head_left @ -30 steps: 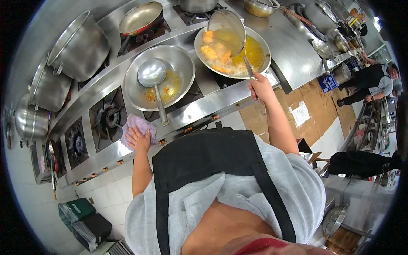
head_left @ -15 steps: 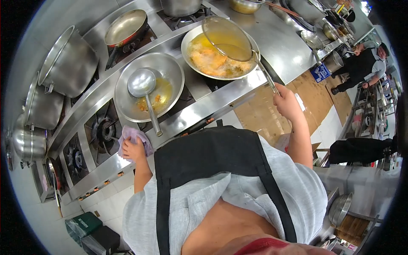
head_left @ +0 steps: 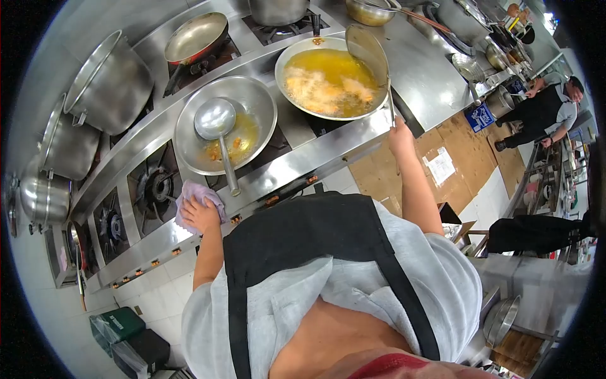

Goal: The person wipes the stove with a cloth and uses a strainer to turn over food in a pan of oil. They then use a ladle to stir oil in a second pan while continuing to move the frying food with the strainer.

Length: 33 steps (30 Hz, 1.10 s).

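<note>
My right hand (head_left: 401, 138) is closed around the handle of a round mesh skimmer (head_left: 367, 54). The skimmer is tilted steeply at the right side of a pan (head_left: 279, 79) of bubbling yellow oil, where pale orange pieces of food (head_left: 328, 95) are frying. My left hand (head_left: 200, 215) holds a lilac cloth (head_left: 211, 194) against the stove's front edge, fingers spread over it. Between the hands, a metal ladle (head_left: 214, 119) rests in a steel bowl (head_left: 183, 142) with some oil and orange bits in it.
Large steel pots (head_left: 117, 88) line the left. A frying pan (head_left: 199, 38) sits on a back burner. Bare burners (head_left: 154, 183) lie left of the cloth. A perforated skimmer (head_left: 467, 66) lies on the right counter. Another person (head_left: 552, 107) stands at the far right; cardboard (head_left: 379, 170) covers the floor.
My right hand has moved left and slightly up. The skimmer has turned from lying broad over the oil to a steep tilt at the pan's right side. My left hand stays at the cloth.
</note>
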Motion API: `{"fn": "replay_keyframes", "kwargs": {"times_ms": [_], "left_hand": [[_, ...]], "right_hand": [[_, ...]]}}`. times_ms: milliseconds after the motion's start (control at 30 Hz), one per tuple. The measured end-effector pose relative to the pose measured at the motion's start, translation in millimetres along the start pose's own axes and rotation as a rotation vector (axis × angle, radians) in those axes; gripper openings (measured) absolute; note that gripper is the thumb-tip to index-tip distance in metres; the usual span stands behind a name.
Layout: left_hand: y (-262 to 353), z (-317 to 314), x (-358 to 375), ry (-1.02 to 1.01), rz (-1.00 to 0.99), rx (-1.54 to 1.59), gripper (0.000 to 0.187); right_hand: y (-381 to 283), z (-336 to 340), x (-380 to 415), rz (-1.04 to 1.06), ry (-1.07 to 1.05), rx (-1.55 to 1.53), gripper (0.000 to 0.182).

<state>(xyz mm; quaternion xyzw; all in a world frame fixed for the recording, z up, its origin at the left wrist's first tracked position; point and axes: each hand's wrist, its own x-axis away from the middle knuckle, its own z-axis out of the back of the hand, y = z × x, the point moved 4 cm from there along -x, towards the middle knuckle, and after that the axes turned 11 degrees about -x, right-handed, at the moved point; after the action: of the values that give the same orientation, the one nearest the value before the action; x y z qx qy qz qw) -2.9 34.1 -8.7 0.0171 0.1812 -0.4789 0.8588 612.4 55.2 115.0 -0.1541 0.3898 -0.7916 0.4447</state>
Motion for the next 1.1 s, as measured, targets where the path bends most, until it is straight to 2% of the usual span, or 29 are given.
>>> {"fn": "replay_keyframes", "kwargs": {"times_ms": [67,100,167,200,267,467,600,833,900,933,967,1067,1100], "left_hand": [[0.1,-0.9,-0.5,-0.029,-0.017,-0.021,0.057],[0.7,-1.7,-1.5,-0.054,-0.036,-0.038,0.058],[1.2,0.7,-2.0,-0.082,-0.039,-0.040,0.059],[1.0,1.7,-2.4,-0.108,-0.047,-0.038,0.059],[0.2,-1.2,-2.3,-0.085,-0.035,-0.030,0.059],[2.8,14.5,-0.1,-0.069,-0.021,0.002,0.057],[2.7,14.7,-0.1,-0.035,-0.030,0.019,0.056],[3.3,17.6,1.5,-0.031,-0.016,0.026,0.055],[3.2,14.8,1.0,-0.026,-0.018,0.022,0.055],[3.0,13.8,1.2,-0.015,-0.018,0.025,0.055],[3.1,12.9,1.6,-0.018,-0.021,0.023,0.055],[3.1,11.4,2.2,-0.011,-0.034,0.011,0.055],[3.0,11.3,2.0,-0.005,-0.031,0.005,0.055]], "right_hand": [[-3.3,-9.2,3.6,-0.084,-0.038,-0.201,0.038],[-6.7,-8.5,3.9,-0.083,-0.044,-0.202,0.038],[-21.7,-12.3,12.5,-0.322,-0.230,-0.616,0.024],[-23.6,-15.6,12.9,-0.320,-0.238,-0.620,0.024],[-25.0,-24.7,14.5,-0.422,-0.273,-0.824,0.007],[-42.9,-53.0,18.9,-0.440,-0.453,-1.021,0.002],[-67.0,-54.7,32.6,-0.448,-0.464,-1.039,0.003],[-70.0,-32.8,43.3,-0.377,-0.477,-1.043,0.001],[-72.7,-19.4,48.5,-0.335,-0.452,-0.956,0.002],[-74.2,-12.5,51.0,-0.308,-0.422,-0.869,0.013],[-77.8,-6.3,54.4,-0.313,-0.420,-0.869,0.013],[-86.9,13.5,64.3,-0.259,-0.396,-0.730,0.031],[-90.2,19.2,68.7,-0.263,-0.390,-0.730,0.031]]}}
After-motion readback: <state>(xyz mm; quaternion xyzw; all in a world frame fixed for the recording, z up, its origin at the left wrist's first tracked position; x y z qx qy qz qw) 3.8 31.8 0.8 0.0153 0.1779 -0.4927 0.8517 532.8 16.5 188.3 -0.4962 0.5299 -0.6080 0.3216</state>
